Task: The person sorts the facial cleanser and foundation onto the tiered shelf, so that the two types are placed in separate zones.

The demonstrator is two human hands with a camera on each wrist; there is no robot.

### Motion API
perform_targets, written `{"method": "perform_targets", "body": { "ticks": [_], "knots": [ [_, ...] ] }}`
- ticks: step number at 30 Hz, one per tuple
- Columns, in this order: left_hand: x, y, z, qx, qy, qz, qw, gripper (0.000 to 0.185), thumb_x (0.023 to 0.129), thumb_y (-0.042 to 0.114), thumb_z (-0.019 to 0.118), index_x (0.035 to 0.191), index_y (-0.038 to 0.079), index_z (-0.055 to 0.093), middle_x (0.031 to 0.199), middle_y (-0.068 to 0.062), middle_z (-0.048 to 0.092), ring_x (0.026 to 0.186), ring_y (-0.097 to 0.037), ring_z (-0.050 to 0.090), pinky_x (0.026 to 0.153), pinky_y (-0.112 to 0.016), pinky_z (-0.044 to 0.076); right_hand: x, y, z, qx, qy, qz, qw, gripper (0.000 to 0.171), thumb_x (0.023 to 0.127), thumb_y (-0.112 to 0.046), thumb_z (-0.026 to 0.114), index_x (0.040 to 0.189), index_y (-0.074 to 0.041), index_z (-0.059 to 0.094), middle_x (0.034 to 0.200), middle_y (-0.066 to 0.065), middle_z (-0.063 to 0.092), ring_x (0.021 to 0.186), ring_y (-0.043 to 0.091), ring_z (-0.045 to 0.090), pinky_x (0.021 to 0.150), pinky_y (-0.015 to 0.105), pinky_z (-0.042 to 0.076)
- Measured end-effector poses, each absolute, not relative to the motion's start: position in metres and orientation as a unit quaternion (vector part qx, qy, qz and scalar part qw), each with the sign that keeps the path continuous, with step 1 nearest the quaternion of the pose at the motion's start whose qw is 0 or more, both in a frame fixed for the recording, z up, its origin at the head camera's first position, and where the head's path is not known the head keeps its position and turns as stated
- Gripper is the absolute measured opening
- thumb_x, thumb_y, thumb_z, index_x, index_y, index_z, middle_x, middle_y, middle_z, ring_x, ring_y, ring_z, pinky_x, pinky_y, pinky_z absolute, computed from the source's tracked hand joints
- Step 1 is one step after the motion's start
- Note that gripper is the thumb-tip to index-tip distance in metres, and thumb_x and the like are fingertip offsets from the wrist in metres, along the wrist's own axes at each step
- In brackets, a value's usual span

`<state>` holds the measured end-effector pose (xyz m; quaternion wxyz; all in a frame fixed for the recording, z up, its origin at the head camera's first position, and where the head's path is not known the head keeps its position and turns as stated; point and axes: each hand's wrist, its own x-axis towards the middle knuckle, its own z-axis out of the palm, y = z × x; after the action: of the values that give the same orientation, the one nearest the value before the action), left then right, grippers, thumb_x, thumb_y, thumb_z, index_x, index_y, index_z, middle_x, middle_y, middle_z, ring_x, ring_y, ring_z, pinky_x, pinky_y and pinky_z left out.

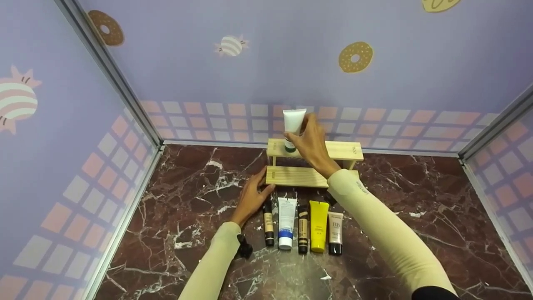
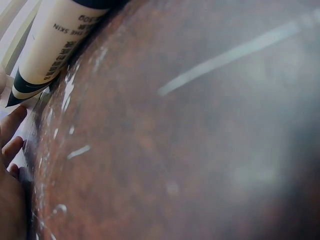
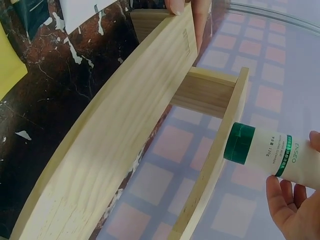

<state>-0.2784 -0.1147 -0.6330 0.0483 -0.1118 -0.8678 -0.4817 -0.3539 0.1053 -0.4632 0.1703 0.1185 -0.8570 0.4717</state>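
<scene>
White tube (image 1: pixel 293 125), green cap down, standing on top step of wooden shelf (image 1: pixel 345 150); your right hand (image 1: pixel 312 143) is pinching it with curled fingers. Your left hand (image 1: pixel 252 196), fingers extended, is steadying lower step. Five tubes (image 1: pixel 302 225) are lying on marble counter (image 1: pixel 416 208), still unshelved.

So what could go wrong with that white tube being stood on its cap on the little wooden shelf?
The white tube stands cap-down near the top step's edge, so it might topple once the right hand lets go. Falling, it could knock the tubes lying in a row below, like the yellow tube.
</scene>
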Motion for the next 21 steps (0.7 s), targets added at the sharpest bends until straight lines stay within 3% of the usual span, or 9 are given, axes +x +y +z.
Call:
{"method": "perform_targets", "body": {
  "ticks": [5,15,21],
  "knots": [
    [-0.278,-0.113,-0.632,-0.111,-0.869,-0.479,0.052,0.079,0.107,0.044,0.073,0.173,0.015,0.040,0.157,-0.013,0.063,0.164,-0.046,0.029,0.133,-0.069,0.021,-0.352,0.112,-0.463,0.130,-0.858,0.469,0.167,0.056,0.092,-0.015,0.092,0.131,0.007,0.057,0.114,0.022,0.070,0.101,0.033,0.069,0.089,0.042,0.062],
    [-0.278,-0.112,-0.632,-0.108,-0.871,-0.477,0.054,0.079,0.107,0.046,0.074,0.172,0.016,0.041,0.168,-0.018,0.049,0.162,-0.049,0.030,0.131,-0.072,0.022,-0.329,0.137,-0.462,0.144,-0.853,0.472,0.167,0.053,0.093,-0.011,0.091,0.129,0.011,0.060,0.116,0.028,0.067,0.106,0.041,0.069,0.097,0.049,0.063],
    [-0.277,-0.114,-0.632,-0.112,-0.870,-0.478,0.052,0.080,0.107,0.045,0.073,0.173,0.015,0.040,0.159,-0.014,0.060,0.163,-0.045,0.030,0.134,-0.066,0.020,-0.314,0.147,-0.466,0.156,-0.845,0.484,0.166,0.047,0.092,-0.008,0.089,0.125,0.009,0.061,0.114,0.025,0.068,0.106,0.040,0.070,0.096,0.048,0.064]
  ]
}}
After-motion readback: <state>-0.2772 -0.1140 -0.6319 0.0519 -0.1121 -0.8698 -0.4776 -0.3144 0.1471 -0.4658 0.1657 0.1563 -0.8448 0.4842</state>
